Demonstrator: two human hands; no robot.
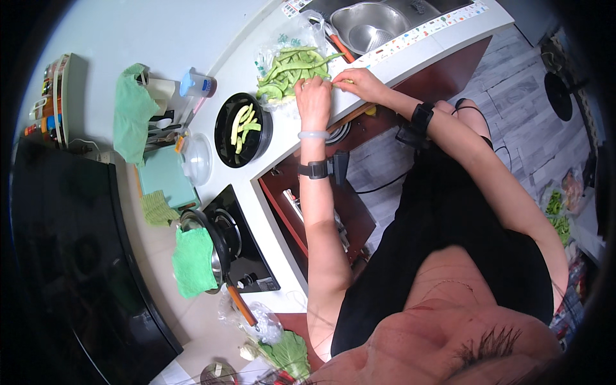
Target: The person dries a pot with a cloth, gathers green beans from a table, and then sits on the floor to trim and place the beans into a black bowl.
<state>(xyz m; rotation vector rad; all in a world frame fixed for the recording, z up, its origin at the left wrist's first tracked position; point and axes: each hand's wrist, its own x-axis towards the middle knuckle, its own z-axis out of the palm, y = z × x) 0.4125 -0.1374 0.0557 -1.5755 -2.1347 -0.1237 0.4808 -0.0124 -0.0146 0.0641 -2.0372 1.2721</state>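
A heap of flat green beans (293, 70) lies on a clear plastic bag (310, 29) on the white counter. My left hand (314, 96) rests at the heap's near edge, fingers bent down; whether it grips a bean is hard to see. Just right of it, my right hand (361, 85) pinches a small piece of green bean (345, 82) between thumb and fingers. The two hands' fingertips are close together. Left of the heap stands a round black bowl (263, 144) holding several bean pieces (244, 126).
A steel basin (370, 26) sits by the sink, with orange-handled tongs or a similar tool (342, 48) beside it. A black gas hob (250, 260), a wooden-handled pan (240, 305) and a clear plastic lid (196, 159) are at left. An open drawer or cupboard lies below the counter.
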